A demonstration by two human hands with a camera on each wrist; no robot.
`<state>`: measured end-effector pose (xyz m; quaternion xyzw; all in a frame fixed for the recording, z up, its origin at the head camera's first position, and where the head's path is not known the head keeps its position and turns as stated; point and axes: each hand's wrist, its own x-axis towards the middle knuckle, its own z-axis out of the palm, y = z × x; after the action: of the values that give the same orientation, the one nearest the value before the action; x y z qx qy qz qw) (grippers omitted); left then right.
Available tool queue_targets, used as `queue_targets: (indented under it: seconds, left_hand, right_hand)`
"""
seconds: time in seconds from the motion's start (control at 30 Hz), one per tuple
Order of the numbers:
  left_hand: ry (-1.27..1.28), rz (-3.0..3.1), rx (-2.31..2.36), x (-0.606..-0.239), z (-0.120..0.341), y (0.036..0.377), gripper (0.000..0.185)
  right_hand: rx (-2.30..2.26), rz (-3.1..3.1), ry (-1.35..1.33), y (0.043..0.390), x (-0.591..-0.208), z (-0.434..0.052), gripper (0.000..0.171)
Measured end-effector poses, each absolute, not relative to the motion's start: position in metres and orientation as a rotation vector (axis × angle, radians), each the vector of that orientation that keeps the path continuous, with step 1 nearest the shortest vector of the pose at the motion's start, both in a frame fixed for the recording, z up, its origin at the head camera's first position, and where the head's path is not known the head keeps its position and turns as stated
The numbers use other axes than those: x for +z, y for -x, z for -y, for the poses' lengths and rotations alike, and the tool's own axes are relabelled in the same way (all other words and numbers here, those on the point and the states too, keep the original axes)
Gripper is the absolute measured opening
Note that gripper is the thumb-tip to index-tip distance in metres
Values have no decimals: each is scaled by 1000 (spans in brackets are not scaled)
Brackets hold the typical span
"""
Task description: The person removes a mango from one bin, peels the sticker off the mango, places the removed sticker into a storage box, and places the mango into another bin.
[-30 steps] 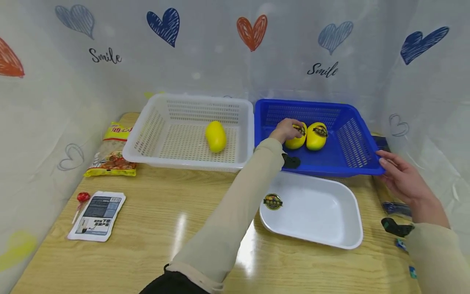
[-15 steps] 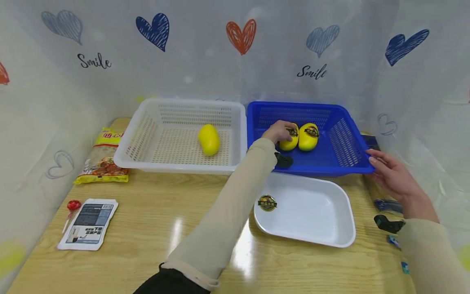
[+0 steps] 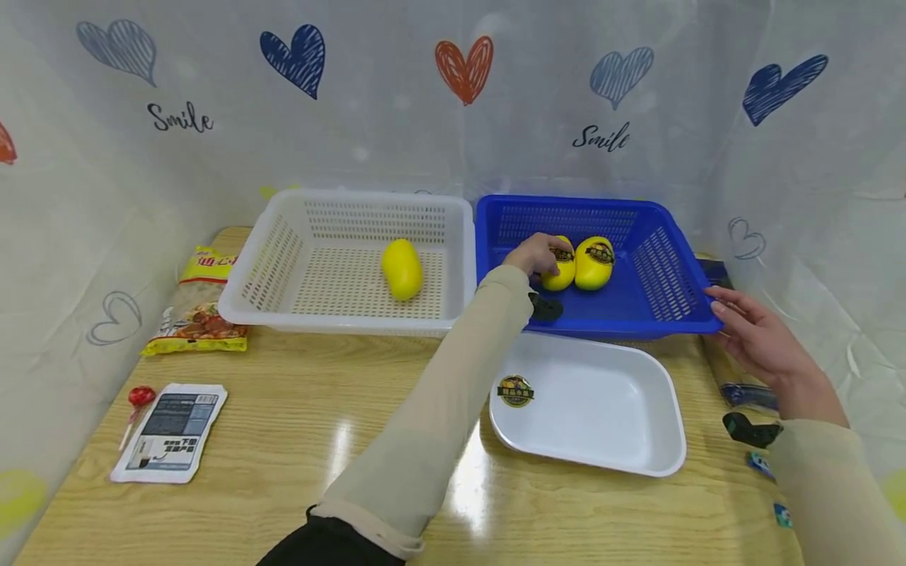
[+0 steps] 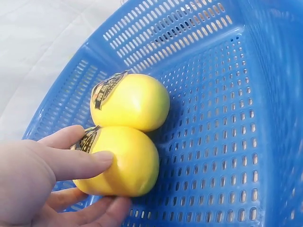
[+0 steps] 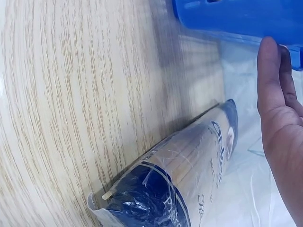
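Note:
My left hand (image 3: 534, 255) reaches into the blue plastic basket (image 3: 644, 305) and grips the nearer of two yellow mangoes. In the left wrist view, the thumb lies across the top of this mango (image 4: 130, 163), with the other fingers around its side and partly hidden. The second mango (image 4: 137, 101) touches it; both bear a black-and-gold label. My right hand (image 3: 767, 342) touches the blue basket's right front corner with nearly straight fingers. A third mango (image 3: 402, 270), with no label showing, lies in the white basket (image 3: 354, 321) alongside.
In front of the blue basket is a white tray (image 3: 602, 409) with a round label (image 3: 516, 391). A food bag (image 3: 201, 303), lollipop (image 3: 141, 395) and flat packet (image 3: 170, 432) lie at left. A clear-and-blue wrapped package (image 5: 175, 170) lies beside the right hand.
The view has shifted slightly. My left fingers have closed in around the nearer mango, which stays in place; the right hand stays at the basket corner.

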<state>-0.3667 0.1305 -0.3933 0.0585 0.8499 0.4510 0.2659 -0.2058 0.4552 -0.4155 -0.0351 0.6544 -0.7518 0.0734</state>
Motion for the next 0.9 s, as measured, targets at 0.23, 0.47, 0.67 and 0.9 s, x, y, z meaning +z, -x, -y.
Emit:
queue_targets:
  seconds: [0.23,0.47,0.67,0.9]
  left_hand:
    - [-185,-2319,1195,-393,-130,369,51]
    - [-310,-2298,1040,-392,-128,368,53]
    - [-300,-2309,1058,-390,-128,364,48]
    - [-217,-2369,1155,-390,-125,364,28]
  right_hand:
    - [-2203,-2052,42,207,-416,-455,32]
    - [-2214,-2030,67,208,-415,-455,32]
    - [-2230,-1989,119,207,-414,-455,32]
    - [-2218,-1985,113,207,-415,-456,32]
